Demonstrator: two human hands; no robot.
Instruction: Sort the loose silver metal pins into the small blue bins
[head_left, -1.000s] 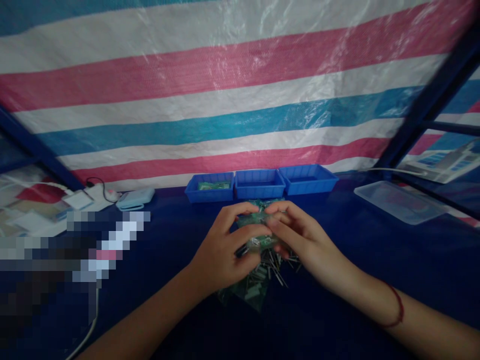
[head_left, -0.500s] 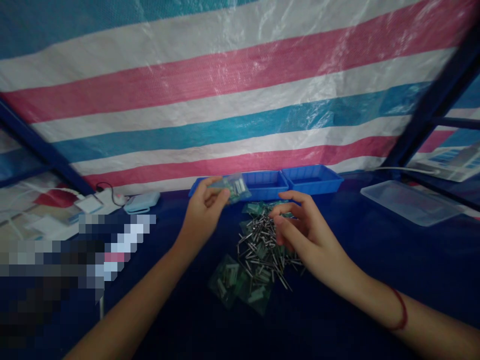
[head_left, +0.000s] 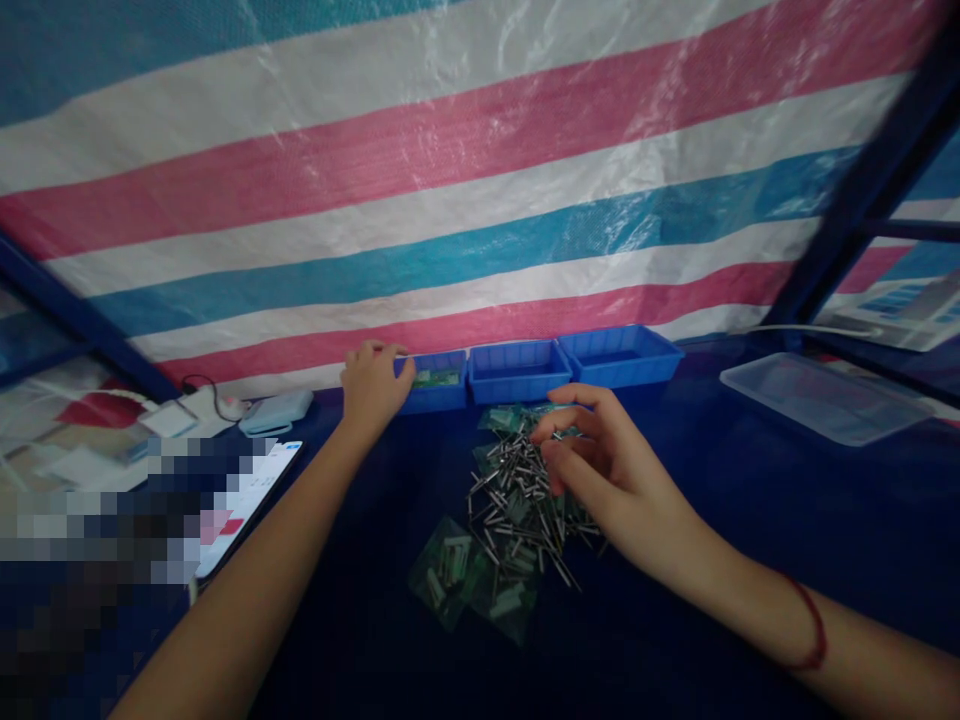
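My left hand (head_left: 375,388) is at the left blue bin (head_left: 435,402), its thumb and fingers apart around the bin's left end. Inside that bin lies a small clear plastic bag (head_left: 439,378) with a greenish tint. My right hand (head_left: 596,455) hovers at the right side of a heap of thin metal pins (head_left: 517,475), fingers curved and apart, with nothing seen between them. Small plastic bags of short pale pieces (head_left: 448,570) lie in front of the heap. Another green-tinted bag (head_left: 501,417) sits at its back edge.
A middle blue bin (head_left: 517,390) and a right blue bin (head_left: 622,372) stand along the striped sheet (head_left: 480,200). To the right is a clear plastic lid or tray (head_left: 825,395). A phone (head_left: 255,505), a light blue case (head_left: 276,410) and a power strip (head_left: 206,410) are on the left.
My left hand has moved left and back to the left bin and let go of the plastic bag it held. My right hand has stayed almost in place over the pins.
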